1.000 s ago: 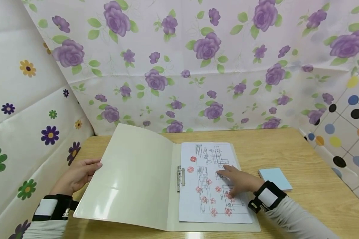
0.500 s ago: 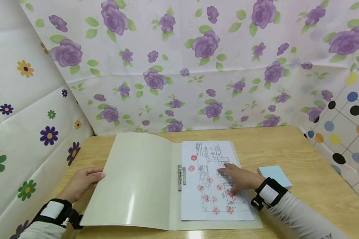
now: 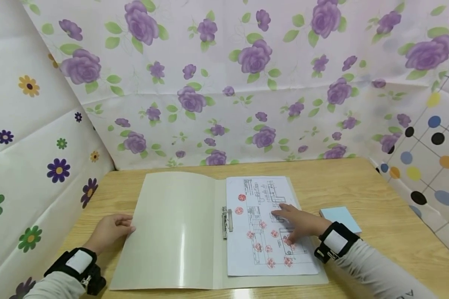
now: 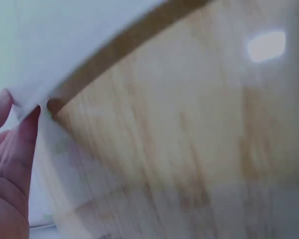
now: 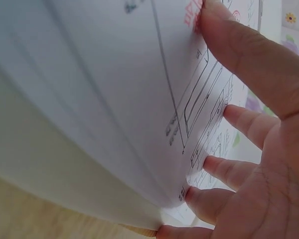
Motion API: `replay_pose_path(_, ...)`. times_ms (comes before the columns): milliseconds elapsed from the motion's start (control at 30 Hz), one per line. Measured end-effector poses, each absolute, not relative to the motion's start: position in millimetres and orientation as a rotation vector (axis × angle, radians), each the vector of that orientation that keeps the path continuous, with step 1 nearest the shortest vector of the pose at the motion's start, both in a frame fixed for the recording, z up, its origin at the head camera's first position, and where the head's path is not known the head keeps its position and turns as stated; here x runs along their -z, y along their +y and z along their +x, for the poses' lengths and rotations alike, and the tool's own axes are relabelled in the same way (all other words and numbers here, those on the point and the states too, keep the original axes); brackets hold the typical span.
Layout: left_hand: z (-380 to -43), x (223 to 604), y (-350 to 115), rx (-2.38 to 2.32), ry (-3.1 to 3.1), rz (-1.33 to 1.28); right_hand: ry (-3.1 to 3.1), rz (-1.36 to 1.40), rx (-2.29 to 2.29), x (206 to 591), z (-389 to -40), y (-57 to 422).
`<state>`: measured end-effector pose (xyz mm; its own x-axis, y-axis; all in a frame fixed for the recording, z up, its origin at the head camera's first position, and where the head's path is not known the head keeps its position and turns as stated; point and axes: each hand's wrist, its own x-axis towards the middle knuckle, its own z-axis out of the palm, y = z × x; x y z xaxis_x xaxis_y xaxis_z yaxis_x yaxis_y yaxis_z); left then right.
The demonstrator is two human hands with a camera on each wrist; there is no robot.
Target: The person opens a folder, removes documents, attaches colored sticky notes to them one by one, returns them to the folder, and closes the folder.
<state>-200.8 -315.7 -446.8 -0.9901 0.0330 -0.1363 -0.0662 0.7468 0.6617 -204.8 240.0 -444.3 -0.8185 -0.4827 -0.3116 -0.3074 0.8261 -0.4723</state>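
A cream file folder (image 3: 172,232) lies spread on the table, its left cover sloping low over the wood. At that cover's outer edge, my left hand (image 3: 110,232) pinches it; in the left wrist view the thumb and fingers (image 4: 25,144) sit on either side of the edge. On the folder's right side lies a stack of papers (image 3: 239,253) with line drawings and red round stamps. My right hand (image 3: 303,224) rests on the top sheet with its fingers spread, seen close in the right wrist view. A metal clip (image 3: 225,223) sits beside the folder's spine.
A pale blue pad of notes (image 3: 340,219) lies right of the folder, close to my right wrist. The wooden table (image 3: 333,178) meets a floral sheet (image 3: 209,116) at the back, with patterned sheets on both sides.
My left hand has come down and slightly right with the folder's cover, which now lies flatter. The right hand stays nearly still on the papers.
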Motion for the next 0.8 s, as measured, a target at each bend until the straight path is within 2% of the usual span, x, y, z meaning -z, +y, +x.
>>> replay_pose_path(533, -208.3, 442.6, -274.5, -0.695, 2.929, 0.089, 2.568, -0.599, 0.633, 444.4, -201.6, 240.5)
replay_pose_path(800, -211.0, 435.1, -241.9, -0.680, 2.956, 0.188, 2.578, -0.598, 0.625, 444.0, -201.6, 241.8)
